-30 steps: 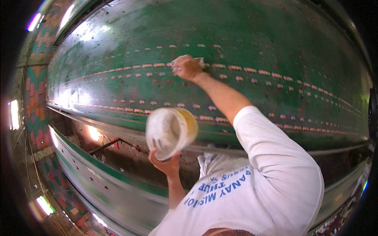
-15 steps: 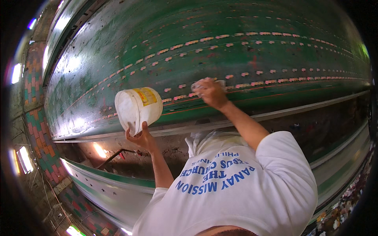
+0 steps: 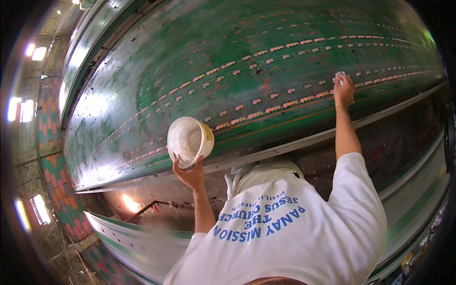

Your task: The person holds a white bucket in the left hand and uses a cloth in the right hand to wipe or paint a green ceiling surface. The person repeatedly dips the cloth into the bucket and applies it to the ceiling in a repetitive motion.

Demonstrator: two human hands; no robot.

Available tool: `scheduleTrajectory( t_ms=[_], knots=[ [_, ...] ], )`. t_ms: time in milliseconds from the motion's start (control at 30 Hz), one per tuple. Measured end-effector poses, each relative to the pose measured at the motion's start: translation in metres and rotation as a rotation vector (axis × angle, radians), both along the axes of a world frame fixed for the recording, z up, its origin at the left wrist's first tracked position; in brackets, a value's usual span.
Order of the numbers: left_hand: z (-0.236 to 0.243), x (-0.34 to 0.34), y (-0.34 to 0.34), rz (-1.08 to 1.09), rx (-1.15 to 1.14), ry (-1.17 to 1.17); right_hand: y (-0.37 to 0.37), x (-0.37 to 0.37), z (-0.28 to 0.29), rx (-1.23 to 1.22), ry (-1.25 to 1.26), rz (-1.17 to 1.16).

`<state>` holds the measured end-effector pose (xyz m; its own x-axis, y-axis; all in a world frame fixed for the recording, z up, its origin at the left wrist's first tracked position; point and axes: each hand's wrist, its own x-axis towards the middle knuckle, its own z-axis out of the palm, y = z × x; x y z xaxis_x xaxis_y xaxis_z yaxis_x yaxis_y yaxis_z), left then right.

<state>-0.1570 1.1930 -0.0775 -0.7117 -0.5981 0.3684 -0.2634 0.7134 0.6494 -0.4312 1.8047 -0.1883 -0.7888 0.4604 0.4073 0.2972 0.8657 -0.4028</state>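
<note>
Head view: a white bucket [image 3: 207, 143], tilted with its mouth partly toward the camera, hangs above the near edge of the green surface [image 3: 156, 78]; judged light, stiff and smooth-walled, it is best taken by wall or rim. The left hand [image 3: 191, 178] clasps its lower side between thumb and fingers. Well apart, the right hand [image 3: 344, 91] pinches a pale, soft-looking wad [image 3: 339, 75] beside rows of pink marks [image 3: 290, 103].

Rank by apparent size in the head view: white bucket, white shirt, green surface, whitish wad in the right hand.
1. Green surface
2. White shirt
3. White bucket
4. Whitish wad, partly hidden by the right hand
</note>
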Motion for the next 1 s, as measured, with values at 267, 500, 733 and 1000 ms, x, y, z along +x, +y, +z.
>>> scheduleTrajectory(
  t_ms=[267,500,733,1000],
  knots=[
    [-0.017,-0.027,-0.018,0.072,0.366,0.201,-0.205,0.042,0.007,-0.115,0.099,0.518],
    [-0.014,-0.098,-0.041,0.102,0.405,0.273,-0.39,0.065,0.028,-0.146,0.018,1.294],
    [-0.034,-0.128,-0.075,0.037,-0.042,0.165,-0.362,-0.036,0.009,-0.051,0.109,1.004],
    [-0.05,-0.164,-0.103,0.008,-0.028,0.224,-0.124,-0.078,-0.001,0.077,0.029,-0.016]
  ],
)
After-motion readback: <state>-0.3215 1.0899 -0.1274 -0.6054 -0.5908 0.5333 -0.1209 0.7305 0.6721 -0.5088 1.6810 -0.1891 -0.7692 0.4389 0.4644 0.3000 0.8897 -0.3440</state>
